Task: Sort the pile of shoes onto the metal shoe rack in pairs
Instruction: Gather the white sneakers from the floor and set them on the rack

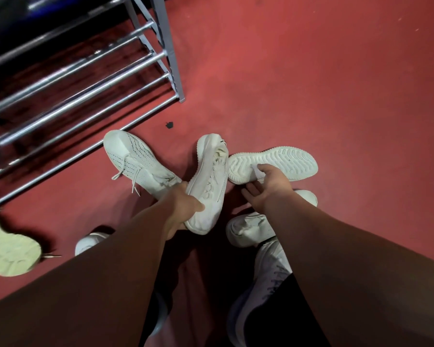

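Nearest to the camera, the left forearm [98,284] and the right forearm [348,259] reached forward over the red floor [323,71]. The fingers of the left hand [183,209] were curled tightly round the heel of a white sneaker [207,181], which was turned on its side with the toe pointing away. The thumb [263,169] of the right hand [266,189] pressed on the ribbed sole of an upturned shoe [283,162], and the other fingers were curved just under its heel end, so the hand pinched it. Just beside the left hand lay a dotted white sneaker [133,161], upright, with loose laces. Under the right forearm lay another white shoe [248,230]. Below it, a grey shoe [271,271] carried dark writing, too blurred to read. A pale yellow shoe [8,249] lay at the left edge. The metal shoe rack [85,78] stood at the upper left, near the dotted sneaker.
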### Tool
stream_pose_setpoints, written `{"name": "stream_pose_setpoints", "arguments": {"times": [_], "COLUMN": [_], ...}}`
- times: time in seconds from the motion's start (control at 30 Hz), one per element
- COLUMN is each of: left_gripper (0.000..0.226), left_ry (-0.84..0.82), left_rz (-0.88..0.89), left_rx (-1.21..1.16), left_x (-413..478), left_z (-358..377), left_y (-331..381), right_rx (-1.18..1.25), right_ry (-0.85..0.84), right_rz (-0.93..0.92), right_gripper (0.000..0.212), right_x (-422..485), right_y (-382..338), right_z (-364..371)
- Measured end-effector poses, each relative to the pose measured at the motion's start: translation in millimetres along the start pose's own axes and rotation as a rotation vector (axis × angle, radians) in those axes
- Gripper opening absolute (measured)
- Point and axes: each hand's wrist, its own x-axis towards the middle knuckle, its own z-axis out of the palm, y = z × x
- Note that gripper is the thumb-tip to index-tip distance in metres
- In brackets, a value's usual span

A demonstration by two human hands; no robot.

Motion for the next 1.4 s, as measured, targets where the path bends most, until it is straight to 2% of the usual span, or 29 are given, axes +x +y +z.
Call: {"name": "stream_pose_setpoints", "arguments": {"times": [0.13,0.23,0.3,0.37,0.43,0.53,0.6,0.77,0.83,0.9,1.0,1.03,1.1,1.17,1.23,1.3,1.4], "left_gripper": [0.064,0.066,0.063,0.054,0.042,0.043,0.045,0.050,0.051,0.052,0.050,0.049,0.047,0.045,0.042,0.041,0.042], "left_ry": [-0.021,-0.017,-0.012,-0.032,-0.058,-0.076,-0.073,-0.092,-0.092,-0.096,-0.115,-0.133,-0.168,-0.189,-0.182,-0.145,-0.132], "left_rz": [-0.039,-0.046,-0.043,-0.058,-0.096,-0.134,-0.147,-0.175,-0.184,-0.185,-0.187,-0.190,-0.183,-0.160,-0.135,-0.122,-0.096], "left_rx": [0.012,0.003,0.025,-0.013,-0.093,-0.177,-0.204,-0.182,-0.187,-0.199,-0.250,-0.283,-0.342,-0.379,-0.399,-0.407,-0.435], "left_x": [-1,1,1,1,0,1,2,2,3,2,0,-1,-3,-7,-14,-24,-41], "left_z": [-4,-5,-6,-7,-7,-3,0,3,3,4,4,4,2,-2,-12,-28,-59], "left_y": [3,1,0,-2,-6,-11,-13,-10,-9,-8,-7,-7,-8,-6,-1,2,1], "right_rx": [0.046,-0.127,-0.266,-0.400,-0.680,-1.017,-1.056,-1.036,-1.016,-0.962,-0.989,-1.092,-1.023,-1.144,-1.138,-1.143,-1.126], "right_ry": [-0.067,-0.009,0.067,0.148,0.241,0.194,0.142,0.255,0.292,0.226,0.168,0.163,0.245,0.260,0.276,0.225,0.160], "right_rz": [0.041,-0.044,-0.171,-0.384,-0.610,-0.760,-0.719,-0.598,-0.483,-0.359,-0.284,-0.365,-0.338,-0.287,-0.314,-0.335,-0.320], "right_gripper": [0.026,0.023,0.024,0.033,0.032,0.028,0.028,0.056,0.066,0.058,0.044,0.044,0.051,0.054,0.041,0.035,0.044], "right_x": [5,-1,-2,0,-2,-4,0,16,23,22,15,14,13,12,7,3,-3], "right_y": [-9,-14,-15,-14,-10,-2,4,14,15,14,19,20,19,17,11,13,19], "right_z": [1,10,13,14,12,8,3,10,10,6,3,2,6,10,11,10,13]}}
